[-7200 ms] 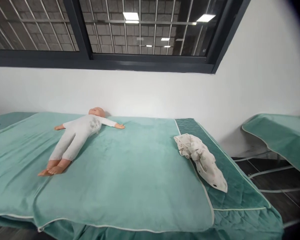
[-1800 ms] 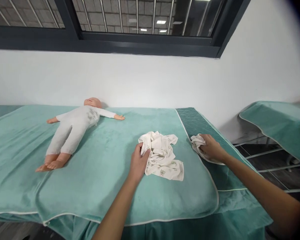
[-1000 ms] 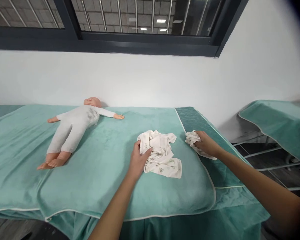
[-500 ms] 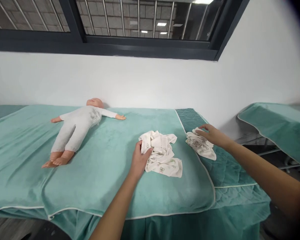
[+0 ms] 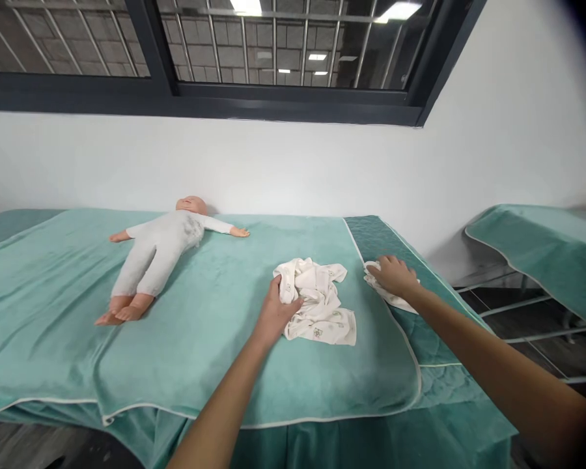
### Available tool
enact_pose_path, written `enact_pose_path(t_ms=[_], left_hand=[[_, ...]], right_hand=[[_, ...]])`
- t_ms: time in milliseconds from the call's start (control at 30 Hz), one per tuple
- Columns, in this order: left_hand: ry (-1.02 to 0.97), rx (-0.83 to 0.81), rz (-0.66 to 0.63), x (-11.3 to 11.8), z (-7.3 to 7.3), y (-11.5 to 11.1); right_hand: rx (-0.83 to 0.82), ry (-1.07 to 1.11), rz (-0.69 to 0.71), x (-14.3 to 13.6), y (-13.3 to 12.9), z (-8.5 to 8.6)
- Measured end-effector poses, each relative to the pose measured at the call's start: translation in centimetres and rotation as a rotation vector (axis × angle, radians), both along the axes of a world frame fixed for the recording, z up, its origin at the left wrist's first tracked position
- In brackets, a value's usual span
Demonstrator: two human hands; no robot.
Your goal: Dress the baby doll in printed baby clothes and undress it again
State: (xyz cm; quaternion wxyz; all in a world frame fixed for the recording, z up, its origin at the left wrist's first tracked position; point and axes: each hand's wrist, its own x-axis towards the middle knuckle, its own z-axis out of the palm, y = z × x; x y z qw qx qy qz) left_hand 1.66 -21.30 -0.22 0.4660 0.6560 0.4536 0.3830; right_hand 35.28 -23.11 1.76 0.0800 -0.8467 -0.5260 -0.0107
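Big white-edged teal velvety sheet [image 5: 215, 352] here, pink-headed doll [image 5: 163, 240] with a white fabric body lying on it. Same sheet's got a crumpled white printed fabric garment [image 5: 320, 305], left hand [image 5: 276, 316] pinching its edge, while right hand [image 5: 395, 276] partly covers another rumpled white cloth [image 5: 389, 298], can't tell if that grip's closed.

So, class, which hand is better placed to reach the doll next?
Likely the left hand, nearer the doll and holding the left cloth; the right hand is farther off, on the right cloth.
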Motion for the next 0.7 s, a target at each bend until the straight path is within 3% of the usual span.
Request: enact_pose_path(t_ms=[167, 467, 700], left_hand=[[-0.008, 0.019, 0.015, 0.1, -0.1, -0.1], [-0.048, 0.026, 0.030, 0.1, -0.5, 0.1], [-0.051, 0.002, 0.015, -0.1, -0.1, -0.4]], right_hand=[[0.077, -0.038, 0.012, -0.7, -1.9, -2.2], [0.012, 0.118, -0.026, 1.6, -0.8, -1.0], [0.016, 0.173, 0.100, 2.7, -1.3, -2.0]])
